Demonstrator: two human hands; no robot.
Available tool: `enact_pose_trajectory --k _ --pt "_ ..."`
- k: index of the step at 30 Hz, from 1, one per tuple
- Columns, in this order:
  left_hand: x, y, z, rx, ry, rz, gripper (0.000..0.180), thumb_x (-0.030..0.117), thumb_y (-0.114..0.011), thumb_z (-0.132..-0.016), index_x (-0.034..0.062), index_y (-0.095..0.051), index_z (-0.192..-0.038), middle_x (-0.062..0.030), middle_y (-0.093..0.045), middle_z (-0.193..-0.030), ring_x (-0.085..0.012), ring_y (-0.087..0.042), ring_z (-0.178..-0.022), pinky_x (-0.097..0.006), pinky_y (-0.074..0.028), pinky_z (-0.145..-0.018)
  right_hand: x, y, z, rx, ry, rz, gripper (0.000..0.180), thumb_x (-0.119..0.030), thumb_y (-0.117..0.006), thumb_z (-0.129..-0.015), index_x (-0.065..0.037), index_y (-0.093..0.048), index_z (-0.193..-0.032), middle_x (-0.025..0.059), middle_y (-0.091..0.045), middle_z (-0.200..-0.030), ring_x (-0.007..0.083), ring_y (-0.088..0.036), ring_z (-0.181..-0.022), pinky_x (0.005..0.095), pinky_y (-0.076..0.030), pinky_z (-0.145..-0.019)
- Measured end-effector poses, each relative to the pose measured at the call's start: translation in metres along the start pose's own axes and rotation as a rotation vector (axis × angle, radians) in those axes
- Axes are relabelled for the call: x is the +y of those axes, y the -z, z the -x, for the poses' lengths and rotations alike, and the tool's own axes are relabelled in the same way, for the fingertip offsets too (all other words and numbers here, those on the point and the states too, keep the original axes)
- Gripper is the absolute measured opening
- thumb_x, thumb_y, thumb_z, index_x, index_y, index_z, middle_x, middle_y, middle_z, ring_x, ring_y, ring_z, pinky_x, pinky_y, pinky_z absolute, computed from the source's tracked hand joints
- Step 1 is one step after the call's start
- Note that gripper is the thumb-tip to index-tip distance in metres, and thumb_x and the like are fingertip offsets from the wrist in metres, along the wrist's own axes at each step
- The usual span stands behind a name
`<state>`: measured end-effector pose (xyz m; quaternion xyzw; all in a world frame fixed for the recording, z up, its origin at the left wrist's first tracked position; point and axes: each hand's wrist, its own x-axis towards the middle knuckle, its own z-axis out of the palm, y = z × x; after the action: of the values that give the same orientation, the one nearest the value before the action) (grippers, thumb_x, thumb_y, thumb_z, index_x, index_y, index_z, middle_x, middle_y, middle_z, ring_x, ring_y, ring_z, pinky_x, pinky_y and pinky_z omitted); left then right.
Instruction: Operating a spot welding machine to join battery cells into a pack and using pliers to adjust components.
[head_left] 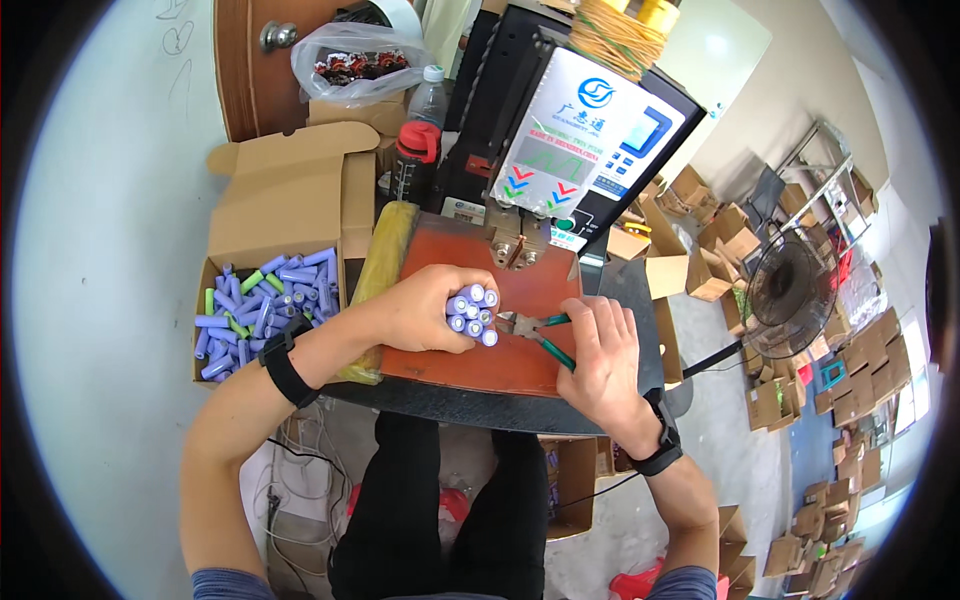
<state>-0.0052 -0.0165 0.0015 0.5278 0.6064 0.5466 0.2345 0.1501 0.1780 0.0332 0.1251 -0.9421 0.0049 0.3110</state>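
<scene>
Over the flat orange-brown mat (450, 366), the left grip (438, 302) clasps bundled purple cylindrical cells (473, 316); the right grip (604, 360) holds green-handled metal pliers (527, 326). A metal machine head (518, 240) overhangs the mat's far edge; a yellow roll (386, 258) borders its left.

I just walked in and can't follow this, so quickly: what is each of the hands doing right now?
Left hand: closed around a bundle of purple cylinders.
Right hand: closed on green-handled pliers.
</scene>
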Motion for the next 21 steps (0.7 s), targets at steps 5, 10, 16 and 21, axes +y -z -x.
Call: enact_pose_trajectory --k 5,10,16,21 --pt "-0.002 0.001 0.000 -0.006 -0.060 -0.060 0.034 0.004 -0.068 -0.062 0.0026 -0.055 -0.093 -0.0022 -0.056 -0.077 -0.0110 -0.052 -0.071 -0.028 -0.044 -0.067 0.001 0.004 -0.009 -0.015 0.080 0.051 0.053 0.002 -0.060 -0.054 -0.001 -0.052 -0.106 0.0118 -0.052 -0.095 0.0280 -0.052 -0.083 0.0395 -0.038 -0.072" --pt "0.000 0.007 -0.002 -0.072 0.025 -0.129 0.034 0.004 -0.074 -0.062 0.0057 -0.057 -0.092 -0.0008 -0.059 -0.084 -0.0130 -0.055 -0.078 -0.028 -0.045 -0.074 0.009 0.005 -0.018 -0.044 0.167 0.063 0.051 0.001 -0.060 -0.056 -0.001 -0.053 -0.106 0.0115 -0.052 -0.095 0.0278 -0.052 -0.083 0.0391 -0.038 -0.072" --pt "-0.001 0.012 -0.005 -0.133 -0.013 -0.122 0.037 0.007 -0.072 -0.061 0.0026 -0.056 -0.095 -0.0037 -0.058 -0.079 -0.0131 -0.054 -0.074 -0.028 -0.045 -0.070 0.016 0.004 -0.024 -0.101 0.226 0.126 0.045 -0.001 -0.061 -0.058 -0.002 -0.054 -0.102 0.0093 -0.053 -0.090 0.0260 -0.053 -0.080 0.0383 -0.039 -0.067" --pt "0.004 0.014 -0.006 -0.151 -0.037 -0.151 0.039 0.009 -0.074 -0.062 0.0023 -0.058 -0.098 -0.0044 -0.061 -0.084 -0.0141 -0.056 -0.078 -0.029 -0.046 -0.075 0.018 0.003 -0.023 -0.114 0.242 0.141 0.036 -0.004 -0.066 -0.058 -0.008 -0.054 -0.092 0.0056 -0.050 -0.080 0.0227 -0.053 -0.070 0.0346 -0.040 -0.058"
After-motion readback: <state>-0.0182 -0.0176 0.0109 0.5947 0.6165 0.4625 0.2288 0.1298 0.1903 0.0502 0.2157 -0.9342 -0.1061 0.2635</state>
